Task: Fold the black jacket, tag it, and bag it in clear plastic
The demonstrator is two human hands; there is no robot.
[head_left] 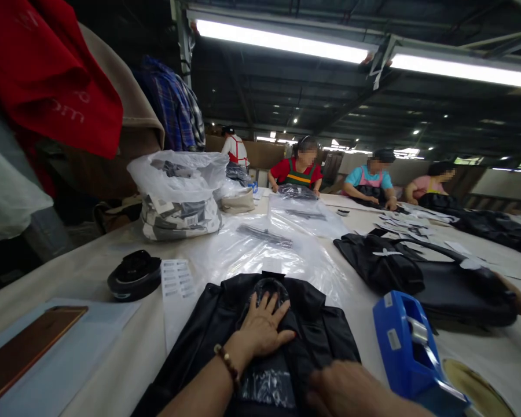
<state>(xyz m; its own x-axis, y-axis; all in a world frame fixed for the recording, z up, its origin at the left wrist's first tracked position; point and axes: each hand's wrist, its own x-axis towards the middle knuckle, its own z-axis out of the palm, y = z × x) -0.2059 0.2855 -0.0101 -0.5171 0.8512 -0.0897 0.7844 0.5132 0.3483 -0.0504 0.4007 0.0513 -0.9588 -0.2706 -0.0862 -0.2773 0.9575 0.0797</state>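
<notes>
A folded black jacket (226, 324) lies on the table in front of me. My left hand (264, 327) rests flat on its chest near the collar, fingers spread, a bead bracelet on the wrist. My right hand (351, 391) sits at the jacket's lower right edge; its fingers are bent down onto the fabric and mostly hidden. A small clear plastic piece (267, 385) lies on the jacket between my hands.
A blue tape dispenser (410, 347) stands right of the jacket. Left lie a phone (26, 350), a black round object (134, 275) and a label sheet (178, 279). Clear bags (264, 249), a bagged bundle (180, 194) and more black jackets (421, 272) lie beyond. Several people work at the far end.
</notes>
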